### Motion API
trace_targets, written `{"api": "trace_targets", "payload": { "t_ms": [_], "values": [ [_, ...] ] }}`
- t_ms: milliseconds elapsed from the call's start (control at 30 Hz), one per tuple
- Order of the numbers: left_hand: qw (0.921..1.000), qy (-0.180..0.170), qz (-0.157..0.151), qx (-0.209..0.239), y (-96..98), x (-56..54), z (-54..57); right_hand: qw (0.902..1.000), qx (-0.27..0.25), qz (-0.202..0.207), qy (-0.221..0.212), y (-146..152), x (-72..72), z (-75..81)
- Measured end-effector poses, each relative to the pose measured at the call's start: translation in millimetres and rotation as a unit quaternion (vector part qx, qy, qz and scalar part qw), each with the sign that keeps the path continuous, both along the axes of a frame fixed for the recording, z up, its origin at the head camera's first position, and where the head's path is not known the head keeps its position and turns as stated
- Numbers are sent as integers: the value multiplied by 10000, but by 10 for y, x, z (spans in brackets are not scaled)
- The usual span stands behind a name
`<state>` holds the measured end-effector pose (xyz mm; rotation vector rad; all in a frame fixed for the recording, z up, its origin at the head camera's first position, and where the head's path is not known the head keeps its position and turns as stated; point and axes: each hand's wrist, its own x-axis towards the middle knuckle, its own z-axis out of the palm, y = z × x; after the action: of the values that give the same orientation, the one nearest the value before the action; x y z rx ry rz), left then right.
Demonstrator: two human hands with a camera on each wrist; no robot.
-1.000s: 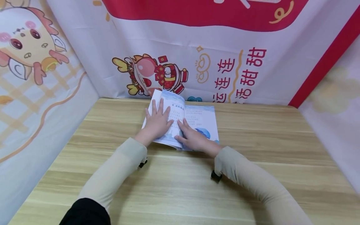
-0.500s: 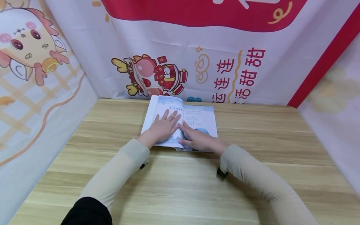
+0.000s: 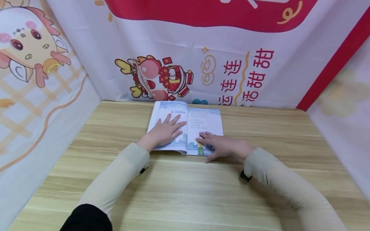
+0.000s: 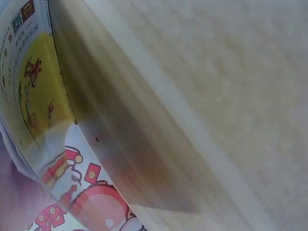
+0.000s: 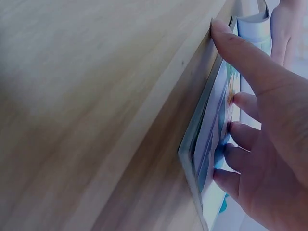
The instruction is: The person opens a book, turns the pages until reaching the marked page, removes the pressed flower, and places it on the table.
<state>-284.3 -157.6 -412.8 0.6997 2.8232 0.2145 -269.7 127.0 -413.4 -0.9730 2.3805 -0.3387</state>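
Observation:
An open book [image 3: 202, 120] with blue-tinted printed pages lies near the back of the table. My left hand [image 3: 165, 133] rests on its left page, fingers spread toward the fold. Over the lower part of the right page is my right hand [image 3: 221, 146], its thumb reaching past the book's bottom edge. The right wrist view shows that hand [image 5: 274, 125] with fingertips at the page and the thumb out beyond the edge of the book [image 5: 192, 149]. In the left wrist view the outer cover [image 4: 36, 86], with a yellow picture, curves up at the left.
The book stands on a wood-grain table [image 3: 179, 192]. Behind it hangs a white and red printed cloth [image 3: 179, 38] with a cartoon dragon and lettering. Another printed cloth [image 3: 72, 99] runs along the left side, and a pale one [image 3: 344, 128] along the right.
My left hand has come down the left page, which now lies flatter. My right hand has slid from the fold rightward across the right page, uncovering a small printed figure.

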Motion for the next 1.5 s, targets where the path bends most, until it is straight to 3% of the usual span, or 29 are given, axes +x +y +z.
{"api": "trace_targets", "payload": {
  "t_ms": [533,733,1000,1300,1500],
  "values": [
    [9999,-155,6,-2,-63,-2,23,9998,-210,-43,-18,193,-9,25],
    [9998,-186,-40,22,-66,-15,20,9995,-125,-231,-145,221,-4,94],
    [9998,-204,-27,47,-64,-25,16,9996,154,-175,-180,285,-29,197],
    [9998,-219,33,14,-42,-15,25,9998,91,163,-91,377,-93,237],
    [9995,-284,111,15,-32,-11,21,9997,-76,48,237,408,-105,250]
  ]
}}
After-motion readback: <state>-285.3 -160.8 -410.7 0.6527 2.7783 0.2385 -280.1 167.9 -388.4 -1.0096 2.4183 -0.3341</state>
